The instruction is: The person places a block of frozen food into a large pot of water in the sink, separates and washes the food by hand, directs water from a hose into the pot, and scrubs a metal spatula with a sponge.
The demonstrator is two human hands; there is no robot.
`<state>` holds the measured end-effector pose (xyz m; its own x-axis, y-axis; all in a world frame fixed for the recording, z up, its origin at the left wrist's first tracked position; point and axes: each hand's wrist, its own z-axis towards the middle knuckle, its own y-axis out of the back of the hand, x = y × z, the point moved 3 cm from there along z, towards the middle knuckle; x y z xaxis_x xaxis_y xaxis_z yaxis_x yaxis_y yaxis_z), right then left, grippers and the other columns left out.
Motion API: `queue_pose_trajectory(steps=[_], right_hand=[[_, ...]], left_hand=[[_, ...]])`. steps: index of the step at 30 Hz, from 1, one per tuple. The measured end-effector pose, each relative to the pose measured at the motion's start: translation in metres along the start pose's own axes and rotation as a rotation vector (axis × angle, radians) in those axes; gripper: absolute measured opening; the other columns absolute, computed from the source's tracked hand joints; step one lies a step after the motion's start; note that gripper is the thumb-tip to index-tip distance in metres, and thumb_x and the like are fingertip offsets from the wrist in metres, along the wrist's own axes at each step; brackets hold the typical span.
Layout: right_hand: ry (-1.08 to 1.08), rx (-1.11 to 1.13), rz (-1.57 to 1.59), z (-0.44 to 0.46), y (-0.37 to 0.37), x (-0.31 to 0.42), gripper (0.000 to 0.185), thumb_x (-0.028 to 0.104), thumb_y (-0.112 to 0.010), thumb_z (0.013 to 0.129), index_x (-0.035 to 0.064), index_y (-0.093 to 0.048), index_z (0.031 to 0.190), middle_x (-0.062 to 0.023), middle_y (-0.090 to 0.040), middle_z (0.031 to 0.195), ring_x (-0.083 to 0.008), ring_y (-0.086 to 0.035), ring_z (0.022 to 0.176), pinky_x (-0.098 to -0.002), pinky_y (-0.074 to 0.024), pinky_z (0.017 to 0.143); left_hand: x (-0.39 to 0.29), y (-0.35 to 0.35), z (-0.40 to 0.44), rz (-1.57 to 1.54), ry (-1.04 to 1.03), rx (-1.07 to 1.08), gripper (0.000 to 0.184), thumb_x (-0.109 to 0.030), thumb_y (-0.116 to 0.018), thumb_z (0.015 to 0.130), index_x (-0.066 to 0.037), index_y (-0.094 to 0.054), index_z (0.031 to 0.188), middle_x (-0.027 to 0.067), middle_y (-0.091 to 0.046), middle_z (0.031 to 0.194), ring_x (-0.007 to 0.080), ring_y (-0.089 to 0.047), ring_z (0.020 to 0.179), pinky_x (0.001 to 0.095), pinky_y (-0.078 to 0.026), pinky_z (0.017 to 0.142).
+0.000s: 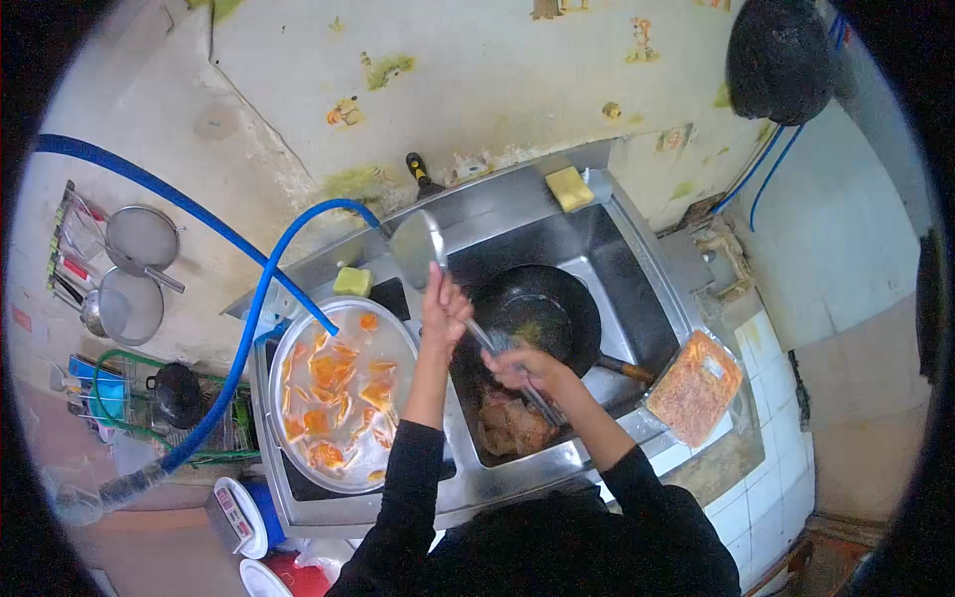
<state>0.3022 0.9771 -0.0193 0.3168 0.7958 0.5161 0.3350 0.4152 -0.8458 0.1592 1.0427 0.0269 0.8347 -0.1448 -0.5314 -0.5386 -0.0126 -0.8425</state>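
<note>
My left hand (444,310) is closed around the shaft of a long-handled metal spatula (418,247), whose broad head points up toward the back rim of the sink. Lower along the same shaft, my right hand (524,366) is closed on a grey scrubber (500,342); motion blurs its outline. Beneath my hands, a black wok (557,298) with a wooden handle (627,369) rests in the right basin (622,289). A crumpled brownish mass (512,430) lies at the near end of that basin, its kind unclear.
On the left, a large metal bowl (277,398) holds water and orange pieces (333,373). A blue hose (261,298) loops over it. Yellow sponges (569,188) (352,282) sit on the rim. A packed tray of minced food (695,388) lies at right; strainers (139,239) hang left.
</note>
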Motion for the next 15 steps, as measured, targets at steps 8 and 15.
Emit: queue_pose_trajectory(steps=[8, 15], right_hand=[[-0.08, -0.189, -0.191, -0.057, 0.025, -0.023, 0.022, 0.006, -0.062, 0.07, 0.0019, -0.053, 0.089, 0.0006, -0.044, 0.055, -0.0066, -0.036, 0.039, -0.0214, -0.0277, 0.035], [0.582, -0.885, -1.304, -0.035, 0.013, -0.009, 0.02, 0.009, -0.065, 0.065, 0.0029, -0.054, 0.082, -0.0126, -0.059, 0.067, -0.0282, -0.058, 0.056, -0.0353, -0.0457, 0.055]], left_hand=[[-0.024, 0.023, 0.013, -0.071, -0.084, 0.175, 0.049, -0.04, -0.038, 0.093, -0.012, -0.036, 0.053, -0.0053, -0.02, 0.041, 0.0055, -0.014, 0.032, 0.0218, -0.012, 0.032], [0.005, -0.01, 0.007, -0.105, -0.098, 0.016, 0.037, -0.043, -0.049, 0.087, -0.012, -0.038, 0.069, -0.0059, -0.021, 0.05, 0.0053, -0.021, 0.04, 0.0193, -0.023, 0.042]])
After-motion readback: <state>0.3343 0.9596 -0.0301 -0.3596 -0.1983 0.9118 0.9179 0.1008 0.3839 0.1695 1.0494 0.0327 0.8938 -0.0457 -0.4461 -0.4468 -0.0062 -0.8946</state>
